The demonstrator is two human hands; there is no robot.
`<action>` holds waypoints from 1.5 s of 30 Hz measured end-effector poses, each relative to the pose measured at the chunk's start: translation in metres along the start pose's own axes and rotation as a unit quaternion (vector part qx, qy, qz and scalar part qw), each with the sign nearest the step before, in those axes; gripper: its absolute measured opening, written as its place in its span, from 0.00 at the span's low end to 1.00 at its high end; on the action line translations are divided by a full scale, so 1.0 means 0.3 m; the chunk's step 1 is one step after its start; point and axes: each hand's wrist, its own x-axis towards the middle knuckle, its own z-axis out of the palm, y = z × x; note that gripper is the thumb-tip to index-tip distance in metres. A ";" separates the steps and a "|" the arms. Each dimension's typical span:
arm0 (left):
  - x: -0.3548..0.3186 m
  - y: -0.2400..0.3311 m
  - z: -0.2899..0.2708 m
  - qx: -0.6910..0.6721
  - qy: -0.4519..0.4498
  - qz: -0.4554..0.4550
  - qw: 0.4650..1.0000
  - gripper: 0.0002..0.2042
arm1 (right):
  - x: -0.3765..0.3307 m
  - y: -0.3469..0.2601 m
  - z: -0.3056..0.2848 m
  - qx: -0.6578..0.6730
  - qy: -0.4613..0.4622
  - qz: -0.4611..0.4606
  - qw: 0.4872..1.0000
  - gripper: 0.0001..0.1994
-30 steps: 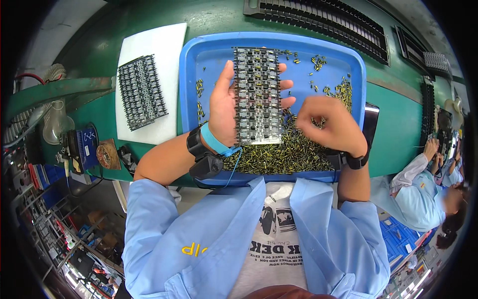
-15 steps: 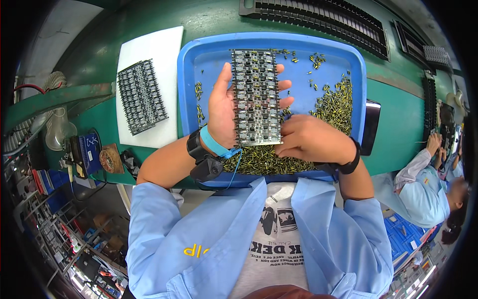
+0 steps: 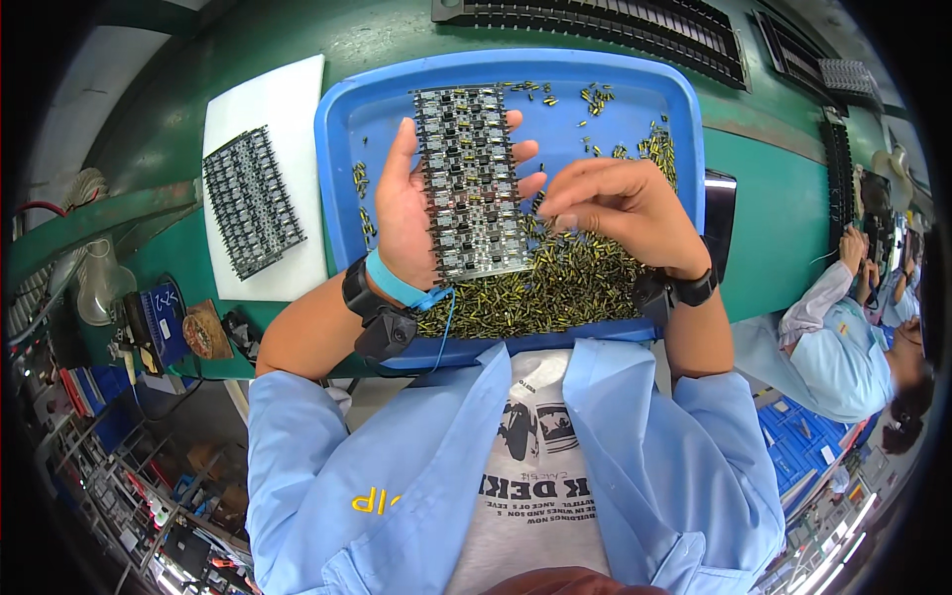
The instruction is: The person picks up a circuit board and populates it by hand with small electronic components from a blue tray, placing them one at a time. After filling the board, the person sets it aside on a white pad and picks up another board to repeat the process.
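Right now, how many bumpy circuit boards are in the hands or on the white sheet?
I can see 2: one held board on the left hand, and one resting board on the white sheet. More could be hidden underneath.

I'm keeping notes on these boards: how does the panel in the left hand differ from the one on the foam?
The held panel rests in the left hand; the other panel lies on white foam. The held panel looks larger and nearly straight; the other panel, smaller and slanted. Both are rectangular with rows of small parts.
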 end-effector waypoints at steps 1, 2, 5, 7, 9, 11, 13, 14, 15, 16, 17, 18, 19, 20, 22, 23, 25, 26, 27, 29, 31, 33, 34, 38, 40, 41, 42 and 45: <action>-0.001 0.000 -0.002 0.006 -0.002 0.000 1.000 0.40 | 0.000 0.002 0.002 0.024 0.020 0.027 0.999 0.08; -0.002 0.000 -0.001 0.012 -0.003 0.000 1.000 0.39 | -0.001 0.004 0.003 0.048 0.039 0.054 0.997 0.09; -0.001 -0.016 0.013 0.058 0.027 0.029 0.997 0.38 | -0.001 0.008 0.006 0.066 0.062 0.072 0.993 0.08; 0.000 -0.018 0.015 0.081 0.042 0.043 0.995 0.38 | 0.000 0.009 0.008 0.053 0.068 0.055 0.995 0.07; -0.001 -0.017 0.010 0.106 0.031 0.044 0.993 0.37 | 0.005 0.017 0.008 0.023 0.068 0.042 0.997 0.07; -0.002 -0.015 0.008 0.119 0.026 0.045 0.992 0.37 | 0.011 0.026 0.010 -0.036 0.068 0.013 0.997 0.06; 0.000 -0.015 0.007 0.122 0.030 0.042 0.991 0.37 | 0.014 0.028 0.013 -0.058 0.072 0.001 0.996 0.06; 0.000 -0.016 0.007 0.123 0.032 0.040 0.991 0.37 | 0.015 0.029 0.015 -0.079 0.076 -0.011 0.994 0.05; 0.000 -0.017 0.007 0.123 0.032 0.041 0.991 0.37 | 0.017 0.030 0.017 -0.100 0.080 -0.023 0.991 0.05; 0.000 -0.019 0.008 0.121 0.038 0.042 0.991 0.37 | 0.018 0.032 0.019 -0.101 0.079 -0.023 0.992 0.05; 0.000 -0.022 0.010 0.119 0.045 0.042 0.991 0.36 | 0.019 0.036 0.022 -0.099 0.081 -0.024 0.991 0.05; 0.000 -0.024 0.011 0.118 0.051 0.043 0.991 0.36 | 0.020 0.038 0.025 -0.098 0.084 -0.026 0.991 0.06; 0.001 -0.025 0.014 0.117 0.051 0.045 0.991 0.36 | 0.022 0.039 0.029 -0.096 0.086 -0.027 0.991 0.06; 0.000 -0.024 0.017 0.123 0.057 0.048 0.990 0.36 | 0.026 0.038 0.037 -0.095 0.083 -0.028 0.992 0.06; -0.003 -0.024 0.019 0.136 0.071 0.054 0.987 0.36 | 0.037 0.029 0.058 -0.201 0.087 -0.108 0.970 0.07; -0.002 -0.028 0.017 0.136 0.073 0.058 0.986 0.36 | 0.042 0.025 0.069 -0.252 0.088 -0.149 0.952 0.08; 0.006 -0.040 0.014 0.127 0.070 0.056 0.988 0.35 | 0.044 0.015 0.097 -0.296 0.085 -0.164 0.937 0.09; 0.007 -0.043 0.014 0.122 0.067 0.054 0.989 0.35 | 0.042 0.009 0.111 -0.341 0.085 -0.178 0.919 0.10; 0.005 -0.043 0.015 0.122 0.069 0.055 0.989 0.35 | 0.042 0.006 0.123 -0.386 0.085 -0.192 0.898 0.10; 0.000 -0.041 0.022 0.133 0.065 0.052 0.988 0.35 | 0.044 0.012 0.146 -0.395 0.085 -0.197 0.894 0.11; -0.003 -0.040 0.025 0.138 0.064 0.054 0.987 0.35 | 0.047 0.022 0.161 -0.414 0.086 -0.209 0.882 0.12; -0.003 -0.040 0.024 0.132 0.054 0.051 0.988 0.35 | 0.047 0.028 0.166 -0.413 0.088 -0.212 0.881 0.12; -0.004 -0.039 0.024 0.130 0.050 0.049 0.989 0.35 | 0.047 0.031 0.168 -0.413 0.093 -0.215 0.880 0.12; -0.007 -0.034 0.027 0.188 0.056 0.056 0.979 0.35 | 0.050 0.035 0.173 -0.421 0.103 -0.228 0.872 0.13; -0.008 -0.031 0.018 0.176 0.043 0.051 0.982 0.35 | 0.051 0.034 0.177 -0.425 0.105 -0.234 0.868 0.13; -0.008 -0.029 0.015 0.164 0.031 0.046 0.985 0.35 | 0.051 0.033 0.181 -0.436 0.108 -0.239 0.861 0.13; -0.009 -0.028 0.014 0.152 0.018 0.041 0.987 0.35 | 0.051 0.032 0.184 -0.446 0.111 -0.245 0.853 0.14; -0.009 -0.031 0.022 0.181 0.044 0.049 0.981 0.35 | 0.050 0.027 0.186 -0.466 0.113 -0.257 0.839 0.14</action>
